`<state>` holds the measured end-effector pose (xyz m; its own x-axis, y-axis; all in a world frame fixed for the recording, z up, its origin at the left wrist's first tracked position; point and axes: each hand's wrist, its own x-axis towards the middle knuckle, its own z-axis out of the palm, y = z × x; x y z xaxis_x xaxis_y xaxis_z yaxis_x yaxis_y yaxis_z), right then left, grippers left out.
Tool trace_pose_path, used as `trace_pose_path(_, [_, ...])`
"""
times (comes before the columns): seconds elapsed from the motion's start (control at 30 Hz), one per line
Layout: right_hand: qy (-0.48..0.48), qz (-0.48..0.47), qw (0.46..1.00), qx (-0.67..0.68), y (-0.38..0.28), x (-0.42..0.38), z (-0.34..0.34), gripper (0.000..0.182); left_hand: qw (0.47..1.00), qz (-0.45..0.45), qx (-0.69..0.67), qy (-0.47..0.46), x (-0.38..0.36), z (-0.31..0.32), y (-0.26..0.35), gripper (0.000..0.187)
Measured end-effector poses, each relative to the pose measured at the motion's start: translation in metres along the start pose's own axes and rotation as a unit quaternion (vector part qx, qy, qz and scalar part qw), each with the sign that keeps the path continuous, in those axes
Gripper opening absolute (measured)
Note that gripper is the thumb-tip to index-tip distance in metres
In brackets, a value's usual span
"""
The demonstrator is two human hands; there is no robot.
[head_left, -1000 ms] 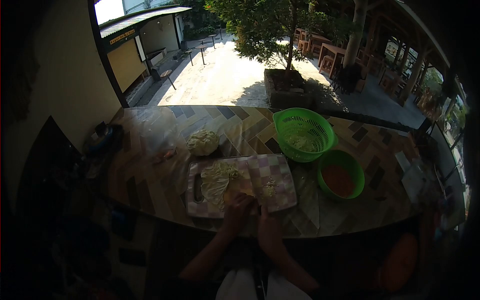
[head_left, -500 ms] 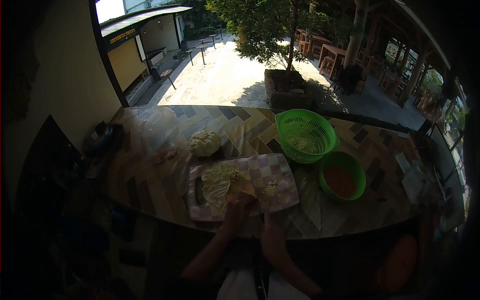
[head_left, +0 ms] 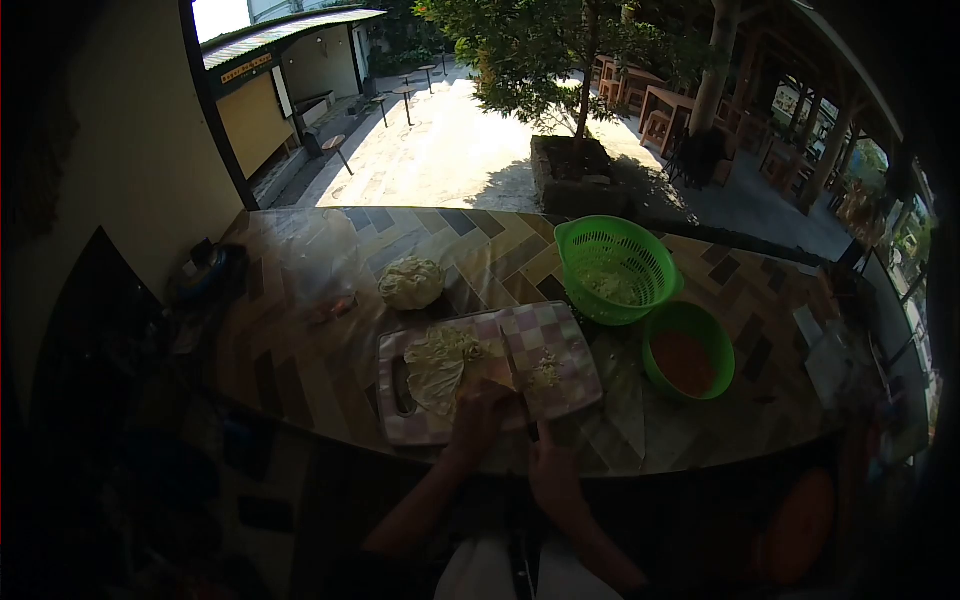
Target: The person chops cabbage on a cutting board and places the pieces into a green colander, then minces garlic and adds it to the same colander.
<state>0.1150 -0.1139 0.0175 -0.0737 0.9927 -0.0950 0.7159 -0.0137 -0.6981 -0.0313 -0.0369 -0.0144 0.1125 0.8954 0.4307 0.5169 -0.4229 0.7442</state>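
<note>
A pink-and-white checked cutting board (head_left: 560, 325) lies near the table's front edge. Loose cabbage leaves (head_left: 436, 372) are spread on its left half. My left hand (head_left: 483, 410) is closed over their near edge, fingers bent and pressing down. In my right hand (head_left: 553, 465) is the handle of a knife (head_left: 532, 431), its dark, thin blade pointing away from me over the board. Small bits of chopped cabbage (head_left: 546, 371) lie right of the blade. A round cabbage head (head_left: 411, 283) sits behind the board.
At the right stand a green colander (head_left: 590, 243) with shredded cabbage inside and a green bowl (head_left: 727, 352) with orange shreds. A clear plastic bag (head_left: 322, 262) lies at the back left of the patterned table (head_left: 290, 370). Beyond are a potted tree and sunlit paving.
The knife and my right hand have shifted slightly at the board's near edge. My left hand stays on the leaves. The whole view has moved a little.
</note>
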Motion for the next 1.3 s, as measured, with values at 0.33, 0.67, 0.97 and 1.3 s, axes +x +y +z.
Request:
trace_pose_path(0.33, [0.003,-0.004,1.0,0.002,-0.006,0.029,-0.004,0.034,0.997,0.065,0.027,0.019,-0.004,0.001,-0.002,0.012])
trace_pose_path(0.67, [0.004,0.001,0.999,-0.044,0.002,0.012,0.015,0.039,0.999,0.019,0.021,0.019,-0.003,0.004,-0.007,0.011])
trace_pose_path(0.97, [-0.028,0.005,0.998,0.058,0.002,0.028,-0.01,0.039,0.993,0.053,0.094,0.049,-0.003,0.003,-0.008,0.011])
trace_pose_path(1.3, [-0.026,0.026,0.998,-0.052,-0.006,0.021,0.015,0.044,0.984,0.116,0.119,0.06,-0.003,0.004,-0.016,0.008])
